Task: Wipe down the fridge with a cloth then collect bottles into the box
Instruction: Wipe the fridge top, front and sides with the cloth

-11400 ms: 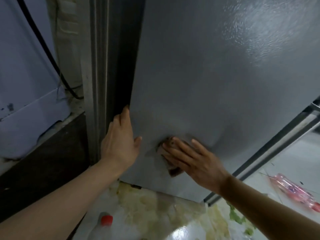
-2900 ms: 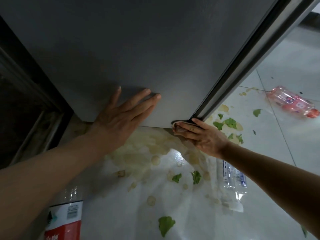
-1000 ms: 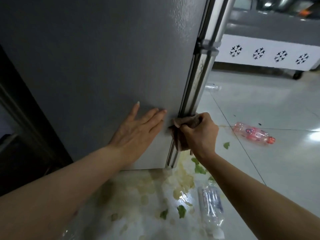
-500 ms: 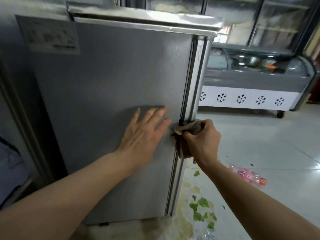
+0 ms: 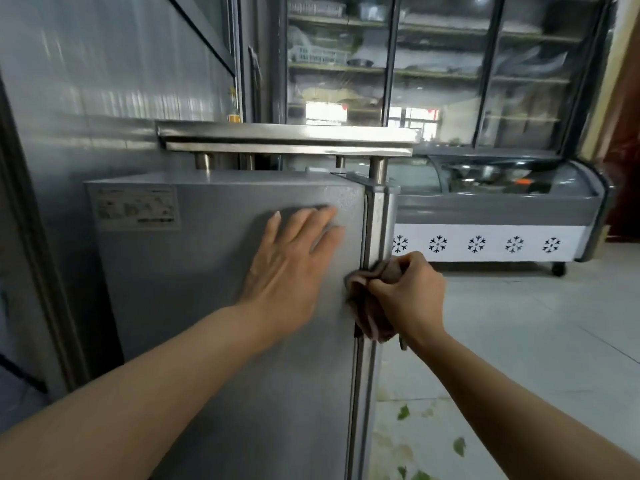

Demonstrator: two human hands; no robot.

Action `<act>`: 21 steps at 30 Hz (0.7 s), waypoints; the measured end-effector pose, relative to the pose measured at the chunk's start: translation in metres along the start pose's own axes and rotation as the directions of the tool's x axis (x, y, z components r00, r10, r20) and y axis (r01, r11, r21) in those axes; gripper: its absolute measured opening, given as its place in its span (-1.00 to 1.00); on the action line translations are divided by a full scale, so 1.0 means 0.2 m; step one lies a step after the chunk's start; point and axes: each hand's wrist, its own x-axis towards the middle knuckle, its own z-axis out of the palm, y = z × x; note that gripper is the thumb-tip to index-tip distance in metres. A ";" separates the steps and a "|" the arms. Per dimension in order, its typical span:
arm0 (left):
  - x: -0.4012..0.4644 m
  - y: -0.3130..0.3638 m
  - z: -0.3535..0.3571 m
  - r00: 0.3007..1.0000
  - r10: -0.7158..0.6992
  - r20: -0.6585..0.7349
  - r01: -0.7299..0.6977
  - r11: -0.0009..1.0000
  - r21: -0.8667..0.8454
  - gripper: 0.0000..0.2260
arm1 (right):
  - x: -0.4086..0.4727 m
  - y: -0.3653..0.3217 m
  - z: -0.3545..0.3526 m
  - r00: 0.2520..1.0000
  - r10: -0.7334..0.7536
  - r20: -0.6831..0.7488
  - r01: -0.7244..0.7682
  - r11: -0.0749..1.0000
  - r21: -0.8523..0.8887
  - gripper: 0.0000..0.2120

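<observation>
A low grey fridge [image 5: 194,289] fills the left and middle of the head view, its side panel facing me. My left hand [image 5: 294,261] lies flat on that panel near the top, fingers spread. My right hand [image 5: 405,296] is closed around a brown cloth [image 5: 369,318] and presses it against the fridge's front corner edge, where the metal door trim runs down. No bottles and no box are in view.
A steel shelf [image 5: 287,138] stands on posts above the fridge top. A chest freezer with snowflake marks [image 5: 491,216] stands behind at the right, glass-door cabinets [image 5: 433,71] behind it. Green leaf scraps [image 5: 459,445] and stains lie on the pale tile floor.
My view has risen from the floor to the top of the fridge. Both hands moved up the fridge, the cloth sliding up the corner edge. The bottles on the floor dropped out of view.
</observation>
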 end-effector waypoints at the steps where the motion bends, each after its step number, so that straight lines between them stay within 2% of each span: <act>1: 0.05 -0.01 -0.04 0.999 -0.013 -0.033 0.013 1.000 0.018 -0.35 | 0.04 -0.04 -0.02 1.000 -0.005 -0.018 0.005 1.000 0.003 -0.61; 5: 0.23 -0.03 -0.13 0.992 -0.122 0.019 0.122 0.992 0.032 -0.32 | 0.20 -0.21 -0.10 0.995 -0.046 -0.083 0.048 0.999 0.017 -0.63; 8: 0.26 -0.04 -0.13 0.985 -0.155 0.073 0.156 0.988 -0.003 -0.43 | 0.25 -0.27 -0.14 0.993 -0.073 -0.098 0.074 0.997 0.005 -0.61; 12: 0.26 -0.05 -0.12 0.986 -0.165 0.013 0.166 0.985 -0.057 -0.52 | 0.27 -0.31 -0.16 0.983 -0.126 -0.134 0.125 0.992 -0.014 -0.59; 18: 0.30 -0.09 -0.12 0.992 -0.124 -0.031 0.121 0.989 -0.090 -0.63 | 0.28 -0.29 -0.16 0.948 -0.289 -0.132 0.272 0.953 -0.134 -0.81; 21: 0.32 -0.09 -0.11 0.991 -0.126 -0.047 0.122 0.989 -0.084 -0.73 | 0.32 -0.28 -0.17 0.921 -0.368 -0.127 0.341 0.920 -0.194 -0.82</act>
